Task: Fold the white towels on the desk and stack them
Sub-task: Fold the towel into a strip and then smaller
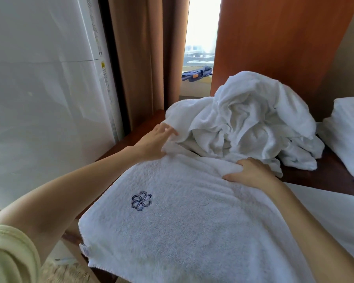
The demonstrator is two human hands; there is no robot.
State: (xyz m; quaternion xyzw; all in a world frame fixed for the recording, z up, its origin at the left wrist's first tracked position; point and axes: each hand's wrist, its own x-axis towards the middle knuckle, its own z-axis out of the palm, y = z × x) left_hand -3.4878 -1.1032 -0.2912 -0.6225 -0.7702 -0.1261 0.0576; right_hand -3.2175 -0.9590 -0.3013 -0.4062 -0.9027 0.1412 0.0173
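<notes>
Currently a white towel (pixel 182 231) is lying spread flat over the near end of the desk (pixel 325 176), its blue embroidered emblem (pixel 141 201) facing up and its near edge hanging just past the desk's front; the left hand (pixel 157 144) is reaching to the towel's far left corner and pinching a bunch of the cloth between fingers and thumb, though the fingertips are blurred; the right hand (pixel 251 172) is resting on the towel's far edge towards the right, its fingers curling into a gathered fold of the cloth while the thumb is lying out along the surface.

Just behind both hands a crumpled pile (pixel 243 123) of white towels is heaping up on the desk, touching the spread towel's far edge; a folded stack (pixel 349 127) of white towels is sitting at the right edge of view, just beside the pile; below it, more white cloth (pixel 335 217) is lying to the right of the right forearm.

A pale green sleeve (pixel 6 256) is showing at the lower left; a white appliance (pixel 39 88) is standing to the left of the desk, brown curtains (pixel 139 58) are hanging behind it, and a blue cloth (pixel 196 73) is lying on the sill of the bright window (pixel 202 37), beside a reddish wooden panel (pixel 274 37).
</notes>
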